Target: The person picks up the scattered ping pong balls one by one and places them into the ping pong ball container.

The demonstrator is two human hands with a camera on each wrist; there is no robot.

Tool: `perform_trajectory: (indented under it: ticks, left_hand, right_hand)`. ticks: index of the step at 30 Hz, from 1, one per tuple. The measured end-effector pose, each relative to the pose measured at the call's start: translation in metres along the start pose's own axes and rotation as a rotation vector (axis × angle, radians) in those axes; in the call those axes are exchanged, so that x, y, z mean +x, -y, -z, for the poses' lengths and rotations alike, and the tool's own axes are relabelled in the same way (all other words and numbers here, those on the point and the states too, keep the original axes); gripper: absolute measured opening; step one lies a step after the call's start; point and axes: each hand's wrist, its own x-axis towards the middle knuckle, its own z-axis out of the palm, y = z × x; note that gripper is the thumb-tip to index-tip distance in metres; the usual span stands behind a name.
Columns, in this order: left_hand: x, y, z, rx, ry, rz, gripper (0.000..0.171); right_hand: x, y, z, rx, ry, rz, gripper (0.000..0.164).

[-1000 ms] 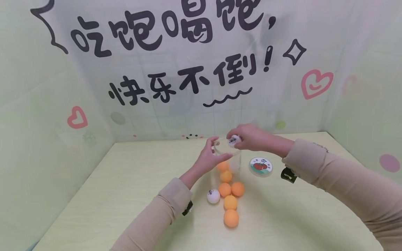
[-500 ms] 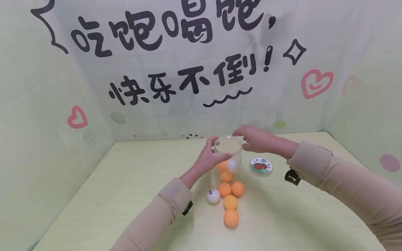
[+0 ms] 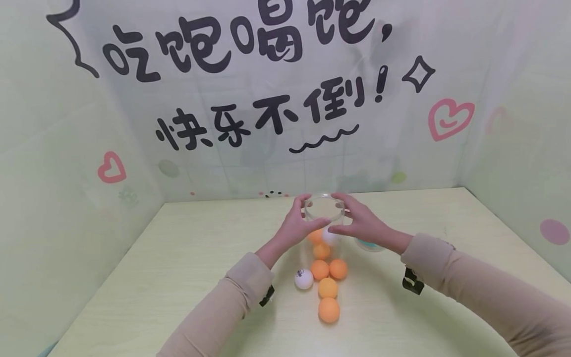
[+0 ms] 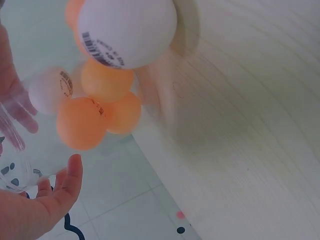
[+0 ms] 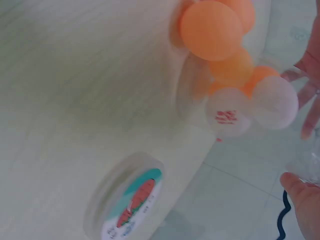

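Observation:
A clear round jar [image 3: 324, 210] stands upright with its mouth uncovered. My left hand [image 3: 294, 224] holds it near the rim from the left, thumb in front and fingers behind. On the opposite side my right hand [image 3: 365, 224] grips the same rim in a mirrored way. Inside the jar lie orange table tennis balls [image 4: 81, 123] and white ones [image 5: 228, 113]. Just in front of it, a white table tennis ball [image 3: 304, 279] and several orange ones [image 3: 327, 288] rest on the table.
The jar's round lid [image 5: 134, 202], with a red and teal picture, lies to the right of the jar, partly hidden by my right hand in the head view. Behind the pale wooden table [image 3: 214, 258] hangs a printed curtain [image 3: 250, 148].
My right hand has let a white table tennis ball drop into the jar, then moved down to grip the rim's right side. My left hand has kept its hold.

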Motion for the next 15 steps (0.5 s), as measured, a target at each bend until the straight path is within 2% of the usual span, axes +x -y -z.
perform_trajectory:
  ticks: [5,15]
  left_hand:
    - [0.0,-0.001,0.0,0.012,-0.002,0.01,0.079]
    - [0.0,-0.001,0.0,0.019,-0.004,0.026,0.08]
  right_hand:
    - [-0.005,-0.009,-0.012,0.091,-0.079,-0.012,0.075]
    - [-0.007,-0.022,-0.025,0.163,-0.098,-0.033,0.087]
